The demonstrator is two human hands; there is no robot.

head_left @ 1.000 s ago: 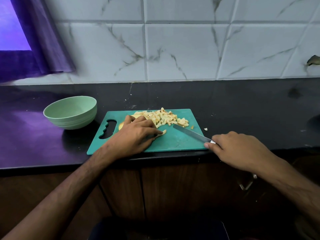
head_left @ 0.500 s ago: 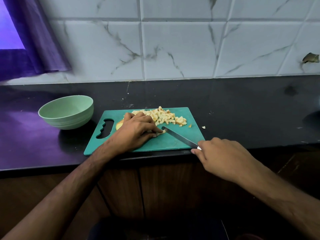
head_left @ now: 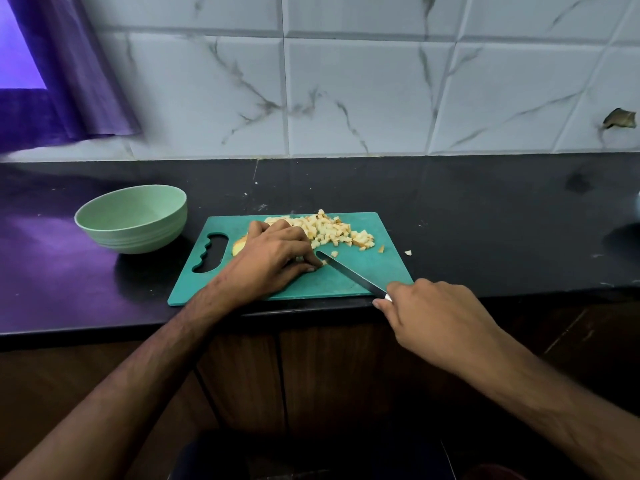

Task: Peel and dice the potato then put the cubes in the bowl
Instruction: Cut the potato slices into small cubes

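A teal cutting board (head_left: 363, 271) lies at the counter's front edge. A pile of pale potato cubes (head_left: 332, 232) sits on its far side. My left hand (head_left: 273, 259) presses down on a potato strip, whose tip (head_left: 324, 262) shows at the fingertips; an uncut potato piece (head_left: 239, 245) peeks out behind the hand. My right hand (head_left: 436, 317) grips a knife, whose blade (head_left: 349, 273) lies across the board with its tip right beside the left fingertips. An empty light green bowl (head_left: 133, 220) stands left of the board.
The black counter (head_left: 485, 220) runs to a marble-tiled wall. One stray cube (head_left: 408, 252) lies on the counter just right of the board. A purple curtain (head_left: 69, 81) hangs at the far left. Wooden cabinet doors sit below the counter edge.
My right hand has slid left along the counter edge, bringing the knife blade up to the left fingertips. The left hand has stayed on the potato.
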